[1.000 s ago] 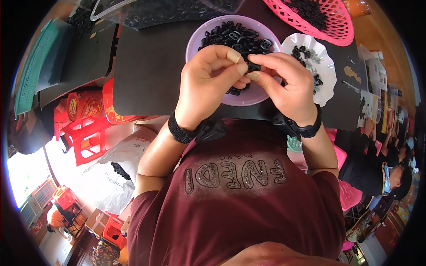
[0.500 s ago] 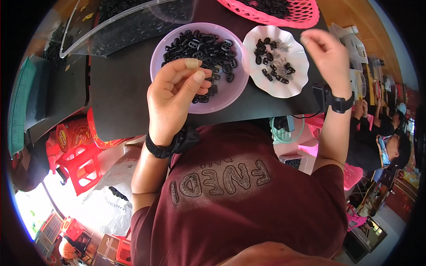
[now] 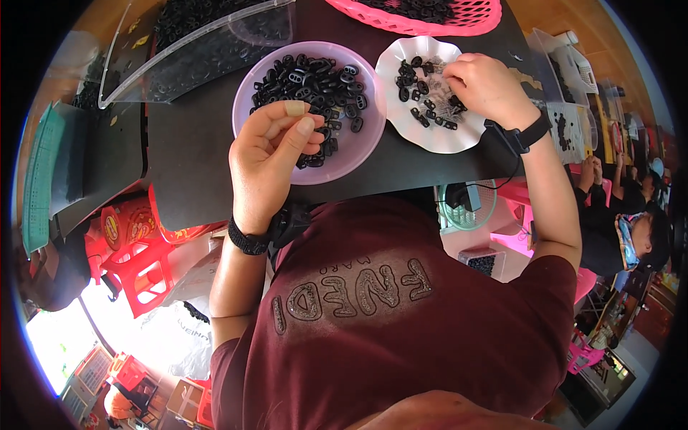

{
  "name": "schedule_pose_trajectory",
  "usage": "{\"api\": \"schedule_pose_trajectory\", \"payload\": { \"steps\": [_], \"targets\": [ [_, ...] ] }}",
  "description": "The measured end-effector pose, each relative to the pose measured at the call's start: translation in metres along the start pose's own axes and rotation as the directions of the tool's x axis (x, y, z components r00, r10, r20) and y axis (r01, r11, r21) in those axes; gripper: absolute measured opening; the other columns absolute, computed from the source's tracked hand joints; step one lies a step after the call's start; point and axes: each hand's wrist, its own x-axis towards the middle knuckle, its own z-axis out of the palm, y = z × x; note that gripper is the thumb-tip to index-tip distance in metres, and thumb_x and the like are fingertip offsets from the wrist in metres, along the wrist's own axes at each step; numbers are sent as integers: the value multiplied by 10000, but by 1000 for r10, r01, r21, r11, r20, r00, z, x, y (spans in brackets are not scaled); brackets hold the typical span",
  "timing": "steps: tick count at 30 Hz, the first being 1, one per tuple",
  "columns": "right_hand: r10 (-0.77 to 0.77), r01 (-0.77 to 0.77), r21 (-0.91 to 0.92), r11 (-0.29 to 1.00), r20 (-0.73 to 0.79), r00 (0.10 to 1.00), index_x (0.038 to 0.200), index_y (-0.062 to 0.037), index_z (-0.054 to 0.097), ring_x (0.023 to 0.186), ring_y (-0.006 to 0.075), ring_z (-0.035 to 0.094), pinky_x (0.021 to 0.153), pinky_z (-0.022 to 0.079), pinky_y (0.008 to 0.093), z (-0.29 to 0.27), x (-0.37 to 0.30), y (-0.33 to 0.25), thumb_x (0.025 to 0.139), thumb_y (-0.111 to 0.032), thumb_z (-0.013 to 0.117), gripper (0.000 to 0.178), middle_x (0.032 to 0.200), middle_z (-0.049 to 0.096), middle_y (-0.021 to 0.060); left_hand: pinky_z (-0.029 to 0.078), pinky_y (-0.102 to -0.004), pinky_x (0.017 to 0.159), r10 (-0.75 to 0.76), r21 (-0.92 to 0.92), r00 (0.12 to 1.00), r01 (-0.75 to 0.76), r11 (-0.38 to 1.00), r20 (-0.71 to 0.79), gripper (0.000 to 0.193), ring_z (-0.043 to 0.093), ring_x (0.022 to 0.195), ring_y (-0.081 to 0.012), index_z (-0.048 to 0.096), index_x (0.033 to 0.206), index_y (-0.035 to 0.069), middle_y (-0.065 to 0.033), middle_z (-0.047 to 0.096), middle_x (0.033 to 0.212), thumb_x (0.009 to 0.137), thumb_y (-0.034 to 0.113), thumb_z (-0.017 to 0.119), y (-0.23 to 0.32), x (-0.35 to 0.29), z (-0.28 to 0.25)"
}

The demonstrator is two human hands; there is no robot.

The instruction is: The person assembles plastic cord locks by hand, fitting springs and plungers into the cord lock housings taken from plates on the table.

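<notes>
A pale purple bowl holds many small black oval pieces with two holes, like cord-lock parts. Over its left part is my left hand, thumb and forefinger pinched together; whatever sits between them is hidden. A bandage-like wrap covers the forefinger tip. To the right, a white scalloped plate carries smaller black parts and a loose heap of thin, shiny bits like tiny springs. My right hand reaches over the plate's right side, fingers bunched at the shiny heap. What they grip, if anything, cannot be made out.
A clear bin of black pieces stands at the back left, a pink basket of more at the back. Clear trays lie to the right. Beside the dark table are a red stool and, at far right, other people.
My right hand has come down and left from beyond the plate's right edge onto the shiny bits. My left hand keeps its pinch over the bowl. The whole view has shifted slightly.
</notes>
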Motion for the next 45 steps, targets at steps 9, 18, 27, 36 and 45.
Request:
{"api": "schedule_pose_trajectory", "payload": {
  "steps": [9, 18, 27, 36, 45],
  "targets": [
    [71, -58, -77, 995, 181, 981, 756, -21, 647, 753, 353, 642, 706, 529, 440, -11, 15, -4, 796, -103, 589, 108, 770, 647, 179, 541, -243, 697, -38, 158, 997, 27, 987, 68, 204, 657, 797, -120, 635, 1055, -35, -97, 698, 923, 896, 91, 661, 29, 18, -6],
    [103, -111, 128, 985, 71, 992, 753, -9, 625, 695, 354, 633, 666, 514, 419, -22, 9, -12, 732, -116, 610, 111, 732, 639, 175, 507, -330, 709, 109, 714, 843, -509, 480, 527, 169, 637, 730, -232, 666, 948, 18, -115, 661, 831, 846, 152, 649, 19, 88, 8],
    [386, -149, 693, 706, -200, 901, 928, -6, 627, 679, 83, 593, 636, 488, 232, -29, -36, -49, 781, 27, 614, 151, 765, 639, 38, 500, -415, 760, 83, 786, 800, -599, 153, 594, 222, 634, 821, -337, 642, 902, 13, -154, 654, 854, 781, 197, 669, 5, 115, 22],
    [421, -124, 839, 530, -134, 897, 961, 3, 697, 741, 92, 613, 663, 487, 219, -18, -47, -77, 833, 4, 670, 130, 897, 666, 51, 488, -399, 753, 135, 789, 835, -548, 277, 533, 241, 614, 840, -326, 632, 952, 41, -148, 617, 861, 747, 152, 693, 34, 79, -29],
    [378, -70, 915, 398, -94, 921, 969, 12, 691, 788, 90, 610, 684, 494, 216, 0, -32, -101, 832, 24, 680, 138, 949, 650, 60, 515, -349, 755, 28, 760, 896, -392, 519, 442, 386, 626, 813, -248, 640, 1097, 56, -120, 623, 992, 739, 151, 748, 14, 57, -15]
  ]
}}
